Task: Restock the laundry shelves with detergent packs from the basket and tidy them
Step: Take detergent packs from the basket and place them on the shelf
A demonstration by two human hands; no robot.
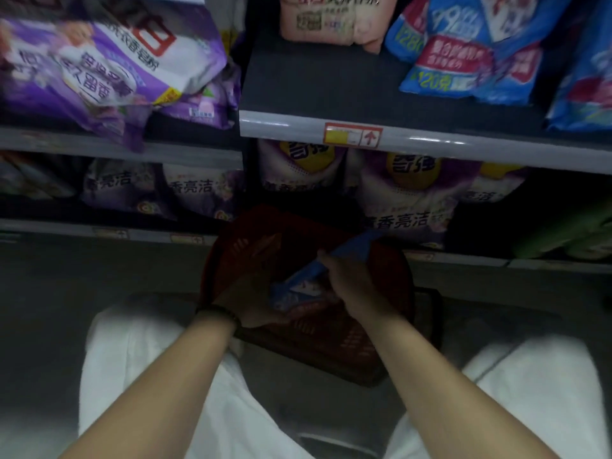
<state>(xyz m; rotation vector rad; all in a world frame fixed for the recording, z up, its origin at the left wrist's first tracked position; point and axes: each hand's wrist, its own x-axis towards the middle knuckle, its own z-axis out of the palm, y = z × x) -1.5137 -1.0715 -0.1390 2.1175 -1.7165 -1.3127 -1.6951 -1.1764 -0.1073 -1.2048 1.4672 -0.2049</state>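
- Right hand [346,279] fingers pinched on the blue pack [308,276], a crinkled soft pouch, over the basket [331,332].
- Left hand [241,306] grips the basket's rim.
- Basket: dark red slotted plastic, on the floor below the shelf [397,140].

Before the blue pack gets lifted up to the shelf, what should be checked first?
1. Right hand has a grip on the blue detergent pack: ok, fingers closed on its upper edge.
2. Left hand steadies the red basket: cannot tell, it is dim there.
3. Pack is clear of the basket rim: not ok, its lower part still sits inside.
4. Free space on the shelf: ok, a bare dark patch lies between the pink pack and the blue packs.
5. Purple pack on the left shelf sits tidy: not ok, it tilts over the edge.
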